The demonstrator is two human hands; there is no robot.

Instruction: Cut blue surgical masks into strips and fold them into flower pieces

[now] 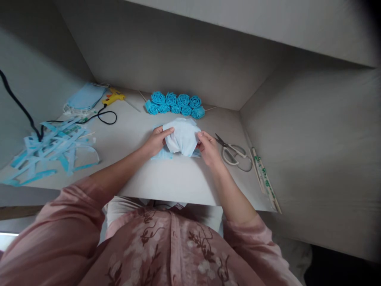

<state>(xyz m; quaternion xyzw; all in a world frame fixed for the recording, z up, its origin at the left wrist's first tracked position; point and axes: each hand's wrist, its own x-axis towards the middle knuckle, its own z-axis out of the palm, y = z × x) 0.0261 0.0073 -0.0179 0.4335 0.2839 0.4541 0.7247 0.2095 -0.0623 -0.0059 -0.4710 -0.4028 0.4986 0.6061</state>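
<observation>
Between my two hands a pale blue, thin sheet of mask-like fabric (183,137) is held up by its sides, with soft folds down its middle. My left hand (157,141) pinches its left edge, thumb on top. At the right edge the thumb and fingers of my right hand (207,146) are closed on the same fabric. More light blue pieces (162,154) lie on the table beneath it, partly hidden. Just beyond sits a double row of bright blue rolled roses (175,104), thin sticks poking out at both ends.
Scissors (233,153) and a wire ring (245,163) lie right of my right hand, near wrapped sticks (266,178). At the left are cut blue strips (64,147), stacked face masks (86,96) and a yellow glue gun (113,96) with a black cord. Walls enclose the white table (178,178).
</observation>
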